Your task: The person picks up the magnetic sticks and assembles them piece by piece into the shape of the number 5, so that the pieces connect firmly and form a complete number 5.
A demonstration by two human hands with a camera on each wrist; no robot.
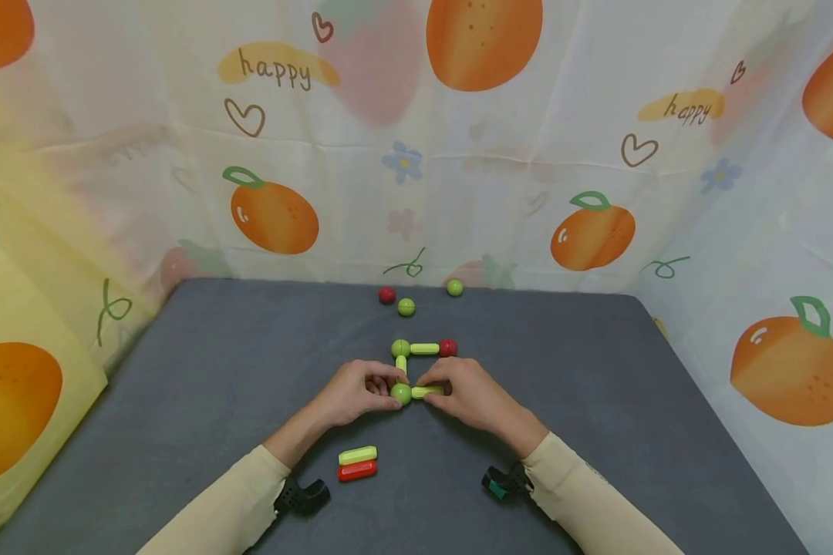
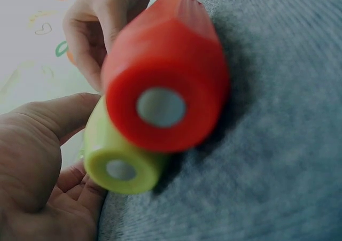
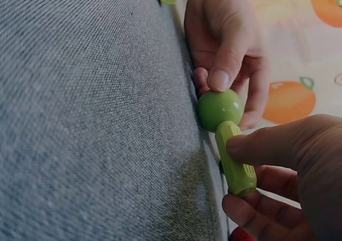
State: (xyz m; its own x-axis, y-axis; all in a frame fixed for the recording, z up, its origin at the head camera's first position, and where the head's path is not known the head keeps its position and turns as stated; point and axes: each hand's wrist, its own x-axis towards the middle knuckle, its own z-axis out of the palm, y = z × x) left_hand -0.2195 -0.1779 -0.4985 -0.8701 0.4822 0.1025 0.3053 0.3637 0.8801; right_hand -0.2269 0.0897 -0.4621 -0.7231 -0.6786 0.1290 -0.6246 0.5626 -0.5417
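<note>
My left hand (image 1: 354,391) pinches a green ball (image 1: 401,395) between thumb and fingers, low over the grey table. A yellow-green magnetic rod (image 3: 233,161) meets that ball at one end, and my right hand (image 1: 473,395) grips this rod between thumb and fingers. Behind the held ball, a second yellow rod (image 1: 401,364) runs away from me to another green ball (image 1: 400,348). From there a yellow rod (image 1: 425,349) extends right to a red ball (image 1: 447,348). Together they form a three-sided outline, with the fingers hiding part of the near corner.
Nearer me lie a loose yellow rod (image 1: 357,455) and a red rod (image 1: 357,470), side by side, with metal discs in their ends. Toward the table's far edge are a red ball (image 1: 386,294) and two green balls (image 1: 406,307). A printed curtain (image 1: 486,208) hangs behind.
</note>
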